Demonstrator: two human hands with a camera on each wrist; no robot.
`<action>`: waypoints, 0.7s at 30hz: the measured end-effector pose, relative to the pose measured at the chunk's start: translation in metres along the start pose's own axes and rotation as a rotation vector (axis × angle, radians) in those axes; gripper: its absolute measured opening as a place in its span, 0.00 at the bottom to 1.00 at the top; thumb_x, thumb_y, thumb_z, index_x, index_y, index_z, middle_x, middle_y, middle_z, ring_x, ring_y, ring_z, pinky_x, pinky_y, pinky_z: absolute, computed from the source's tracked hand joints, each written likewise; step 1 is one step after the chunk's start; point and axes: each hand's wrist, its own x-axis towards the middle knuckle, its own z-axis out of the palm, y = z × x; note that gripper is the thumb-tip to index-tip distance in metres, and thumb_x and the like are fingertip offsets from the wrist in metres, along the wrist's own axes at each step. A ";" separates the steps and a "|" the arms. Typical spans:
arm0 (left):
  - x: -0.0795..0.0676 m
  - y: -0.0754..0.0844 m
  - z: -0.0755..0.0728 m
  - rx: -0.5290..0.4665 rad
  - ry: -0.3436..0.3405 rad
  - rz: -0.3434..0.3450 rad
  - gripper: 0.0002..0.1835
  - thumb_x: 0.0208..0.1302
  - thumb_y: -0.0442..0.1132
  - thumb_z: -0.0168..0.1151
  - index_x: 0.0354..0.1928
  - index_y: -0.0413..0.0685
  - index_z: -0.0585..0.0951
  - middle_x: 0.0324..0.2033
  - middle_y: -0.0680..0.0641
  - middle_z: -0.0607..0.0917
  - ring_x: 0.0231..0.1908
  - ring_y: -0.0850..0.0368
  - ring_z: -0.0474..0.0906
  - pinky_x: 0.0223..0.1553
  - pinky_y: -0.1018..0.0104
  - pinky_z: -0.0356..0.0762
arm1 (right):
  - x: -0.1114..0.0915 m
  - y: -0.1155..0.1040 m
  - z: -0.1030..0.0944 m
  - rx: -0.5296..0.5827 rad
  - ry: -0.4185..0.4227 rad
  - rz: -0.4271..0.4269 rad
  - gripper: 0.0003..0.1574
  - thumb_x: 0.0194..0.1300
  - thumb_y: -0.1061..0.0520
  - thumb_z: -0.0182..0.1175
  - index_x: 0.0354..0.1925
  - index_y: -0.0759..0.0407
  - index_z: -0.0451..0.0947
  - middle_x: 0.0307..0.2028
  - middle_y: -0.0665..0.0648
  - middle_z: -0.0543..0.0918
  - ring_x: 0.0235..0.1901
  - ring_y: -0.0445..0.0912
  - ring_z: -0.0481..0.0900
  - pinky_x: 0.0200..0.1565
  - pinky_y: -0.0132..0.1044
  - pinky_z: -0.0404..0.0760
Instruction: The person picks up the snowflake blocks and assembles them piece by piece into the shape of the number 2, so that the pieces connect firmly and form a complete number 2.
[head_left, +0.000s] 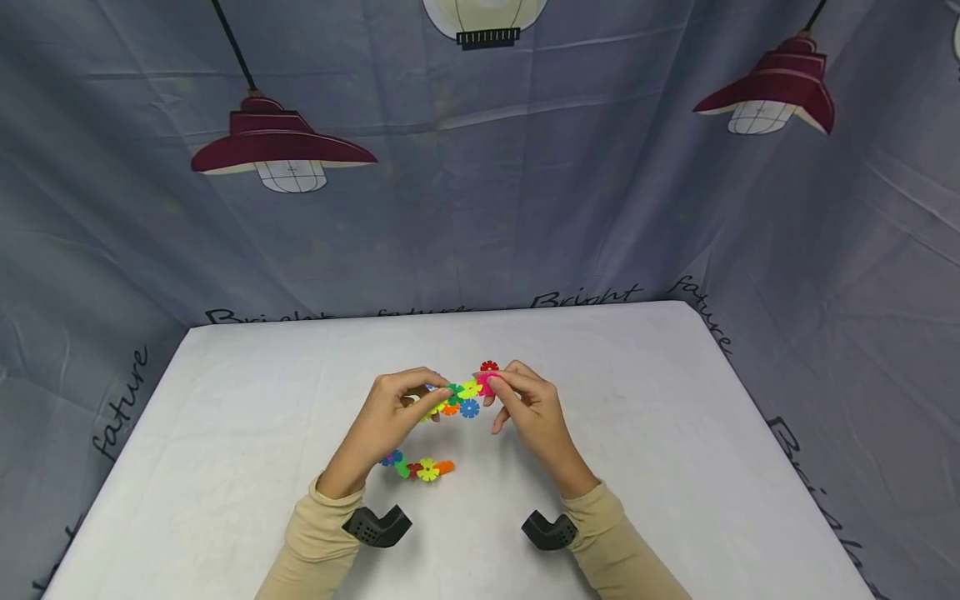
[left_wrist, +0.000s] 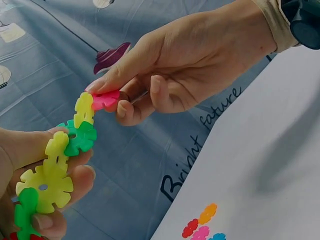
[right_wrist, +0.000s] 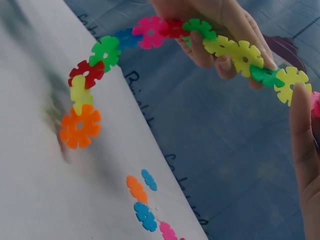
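Chain: flower-shaped discs linked from the right hand across to the left hand, then drooping past it.
Right hand: at three o'clock of the span, thumb and finger pinching the pink disc at the chain's end.
Left hand: at nine o'clock, gripping the chain partway along.
Joint at the pink disc: I can't tell whether its slots are fully seated; a crooked push could buckle nearby links or pop it free.
Hanging tail: at five o'clock below the left hand; its weight, or a snag on the table, could part a link.
Loose discs: a low sweep of the tail could scatter them.
Head view: places both hands over the table, but left fingers cover mid-chain.
Right wrist view: lays that stretch bare, down to the orange disc.
Left wrist view: shows the pink-to-yellow meeting, which a finger partly blocks in the right wrist view.
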 end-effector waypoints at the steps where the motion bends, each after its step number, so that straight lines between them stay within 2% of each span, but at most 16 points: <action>1: 0.000 0.000 0.000 0.001 0.001 -0.001 0.05 0.70 0.42 0.68 0.41 0.52 0.89 0.35 0.51 0.91 0.26 0.63 0.85 0.31 0.67 0.85 | 0.000 0.000 0.000 -0.008 -0.005 0.005 0.13 0.75 0.64 0.59 0.51 0.69 0.86 0.31 0.64 0.76 0.31 0.41 0.79 0.21 0.40 0.85; 7: 0.000 0.000 0.000 -0.004 0.001 -0.009 0.05 0.70 0.42 0.68 0.41 0.51 0.90 0.35 0.50 0.91 0.26 0.63 0.85 0.31 0.67 0.85 | 0.001 -0.001 -0.002 -0.010 -0.033 0.021 0.12 0.76 0.63 0.59 0.50 0.66 0.87 0.31 0.64 0.76 0.28 0.42 0.78 0.21 0.41 0.85; 16: 0.000 0.001 0.004 -0.053 -0.007 -0.045 0.06 0.71 0.41 0.67 0.41 0.49 0.89 0.36 0.48 0.91 0.25 0.61 0.86 0.31 0.65 0.85 | 0.000 0.001 0.000 0.009 -0.013 -0.001 0.12 0.76 0.64 0.58 0.48 0.69 0.86 0.31 0.64 0.75 0.30 0.42 0.78 0.22 0.41 0.86; 21: 0.000 0.001 0.004 -0.047 -0.015 -0.060 0.06 0.71 0.41 0.67 0.41 0.50 0.90 0.36 0.48 0.91 0.25 0.58 0.86 0.30 0.66 0.84 | 0.001 0.001 -0.002 -0.010 -0.038 0.001 0.12 0.75 0.66 0.58 0.49 0.70 0.86 0.31 0.64 0.75 0.30 0.43 0.79 0.22 0.41 0.86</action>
